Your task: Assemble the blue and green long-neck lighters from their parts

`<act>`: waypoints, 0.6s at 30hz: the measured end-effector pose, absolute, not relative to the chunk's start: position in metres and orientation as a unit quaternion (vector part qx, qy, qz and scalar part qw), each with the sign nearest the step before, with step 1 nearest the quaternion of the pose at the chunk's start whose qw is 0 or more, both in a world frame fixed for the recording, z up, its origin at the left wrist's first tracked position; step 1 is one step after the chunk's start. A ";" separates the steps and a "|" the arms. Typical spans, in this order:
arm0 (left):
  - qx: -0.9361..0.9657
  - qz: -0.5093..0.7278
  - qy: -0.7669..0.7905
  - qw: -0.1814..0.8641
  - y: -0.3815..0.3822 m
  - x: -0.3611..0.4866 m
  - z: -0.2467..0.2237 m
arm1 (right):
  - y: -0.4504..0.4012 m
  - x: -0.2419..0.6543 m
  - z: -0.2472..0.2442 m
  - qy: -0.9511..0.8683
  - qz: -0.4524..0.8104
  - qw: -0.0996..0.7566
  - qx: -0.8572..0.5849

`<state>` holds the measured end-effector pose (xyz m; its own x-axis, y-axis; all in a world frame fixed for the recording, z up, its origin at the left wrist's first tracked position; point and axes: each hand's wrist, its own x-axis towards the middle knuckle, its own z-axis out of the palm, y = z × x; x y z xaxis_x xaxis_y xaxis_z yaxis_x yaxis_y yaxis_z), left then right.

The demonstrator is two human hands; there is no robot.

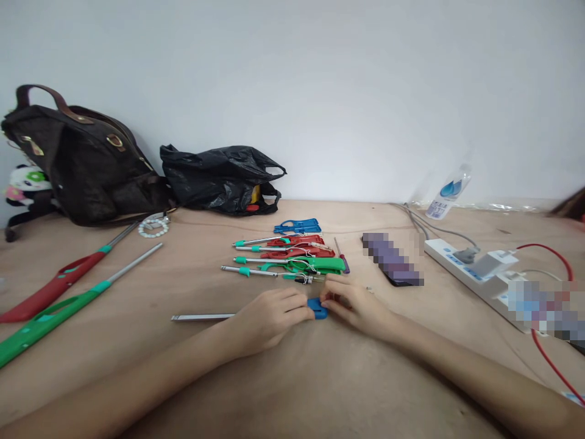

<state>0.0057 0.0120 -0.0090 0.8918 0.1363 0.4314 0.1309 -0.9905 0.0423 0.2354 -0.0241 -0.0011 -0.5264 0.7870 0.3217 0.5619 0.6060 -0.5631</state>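
Note:
A long-nosed lighter with a blue handle (pixel 319 308) and a metal barrel (pixel 201 317) lies low over the table in front of me. My left hand (pixel 276 320) is closed around it, covering the part where handle and barrel meet. The fingers of my right hand (pixel 356 305) are pinched at the handle's right end; whether a small part sits between them is hidden. Just beyond my hands are opened lighters in a stack: a green handle shell (pixel 329 264), red shells (pixel 311 249) and metal barrels (pixel 253 271) with thin white wires. A blue shell (pixel 298 226) lies behind them.
A screwdriver (pixel 342 256) and a phone (pixel 388 259) lie right of the stack. At left are a red lighter (pixel 59 283), a green lighter (pixel 55 317) and a bead bracelet (pixel 153 228). Bags (pixel 219 180) stand behind; a power strip (pixel 470 274) and bottle (pixel 450 192) are right.

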 end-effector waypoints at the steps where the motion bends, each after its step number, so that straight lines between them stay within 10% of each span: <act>1: 0.973 0.222 0.069 0.005 0.012 0.006 -0.009 | -0.024 0.235 -0.001 -0.850 0.200 0.281 -0.398; 18: 0.973 0.223 0.056 0.007 0.013 0.006 -0.009 | -0.020 0.239 -0.004 -0.896 0.096 0.243 -0.358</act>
